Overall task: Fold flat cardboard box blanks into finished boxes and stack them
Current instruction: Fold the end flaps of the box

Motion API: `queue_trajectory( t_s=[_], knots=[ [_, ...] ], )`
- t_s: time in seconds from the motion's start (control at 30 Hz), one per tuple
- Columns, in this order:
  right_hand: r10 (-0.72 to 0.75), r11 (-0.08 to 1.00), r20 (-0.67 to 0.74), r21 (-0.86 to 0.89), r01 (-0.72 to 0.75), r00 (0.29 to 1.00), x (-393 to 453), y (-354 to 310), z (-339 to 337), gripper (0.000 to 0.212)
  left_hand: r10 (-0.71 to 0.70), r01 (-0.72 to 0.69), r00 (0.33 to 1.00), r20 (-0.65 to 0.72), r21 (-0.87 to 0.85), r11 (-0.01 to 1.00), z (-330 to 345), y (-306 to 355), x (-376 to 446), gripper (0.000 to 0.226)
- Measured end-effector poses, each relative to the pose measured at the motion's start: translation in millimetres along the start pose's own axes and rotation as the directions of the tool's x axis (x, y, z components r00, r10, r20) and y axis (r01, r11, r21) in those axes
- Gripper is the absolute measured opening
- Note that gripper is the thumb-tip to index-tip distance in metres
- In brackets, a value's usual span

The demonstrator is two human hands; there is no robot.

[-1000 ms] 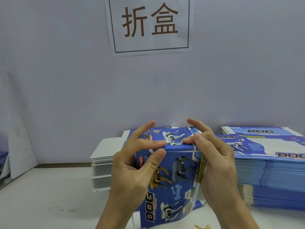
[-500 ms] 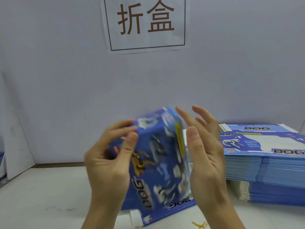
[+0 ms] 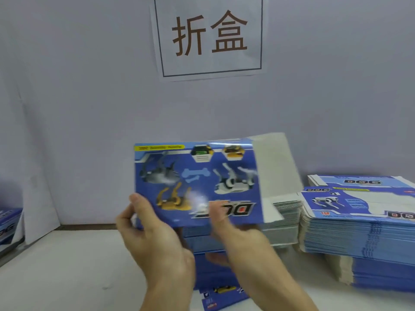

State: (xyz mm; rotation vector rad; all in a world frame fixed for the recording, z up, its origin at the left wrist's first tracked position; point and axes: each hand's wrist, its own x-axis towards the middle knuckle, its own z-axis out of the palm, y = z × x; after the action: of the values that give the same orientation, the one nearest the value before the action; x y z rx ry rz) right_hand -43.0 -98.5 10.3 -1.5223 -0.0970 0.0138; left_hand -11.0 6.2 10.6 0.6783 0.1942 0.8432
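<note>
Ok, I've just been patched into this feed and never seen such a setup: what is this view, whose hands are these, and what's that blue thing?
There is no machine here. The single picture comes from a camera worn on a person's head, looking forward and down at their own two hands. The left hand and the right hand hold up a blue box printed with toy dogs, its picture upside down and a grey flap sticking out at its right end. On the white table lie stacks of flat box blanks to the right and behind the box. The paper sign on the wall carries two Chinese characters.
</note>
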Motion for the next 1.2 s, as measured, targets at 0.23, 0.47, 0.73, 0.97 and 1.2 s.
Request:
queue_trajectory(
  t_s=[0.23,0.47,0.73,0.97,1.2],
  knots=[
    [-0.442,0.676,-0.361,0.467,0.57,0.821,9.6,-10.8,-63.0,0.037,-0.138,-0.038,0.873,0.468,0.348,0.937,-5.9,-15.8,-13.5,0.031],
    [-0.351,0.929,0.195,-0.054,0.367,0.916,-6.7,-19.7,-83.6,0.064,-0.279,-0.33,0.545,0.791,0.508,0.796,-7.2,31.7,2.1,0.107],
    [-0.391,0.913,0.141,-0.071,0.403,0.91,-6.7,-23.9,-59.9,0.063,-0.239,-0.083,0.611,0.754,0.361,0.929,-9.8,9.2,-6.6,0.045],
    [-0.565,0.825,-0.171,-0.124,0.551,0.807,7.3,-9.4,-70.5,0.085,-0.093,-0.188,0.625,0.775,0.265,0.946,-1.0,5.6,-34.1,0.037],
    [-0.647,0.76,-0.049,0.034,0.649,0.761,8.0,-6.5,-66.1,0.058,-0.071,-0.199,0.621,0.78,0.244,0.949,2.8,6.7,-30.2,0.076]
  ],
)
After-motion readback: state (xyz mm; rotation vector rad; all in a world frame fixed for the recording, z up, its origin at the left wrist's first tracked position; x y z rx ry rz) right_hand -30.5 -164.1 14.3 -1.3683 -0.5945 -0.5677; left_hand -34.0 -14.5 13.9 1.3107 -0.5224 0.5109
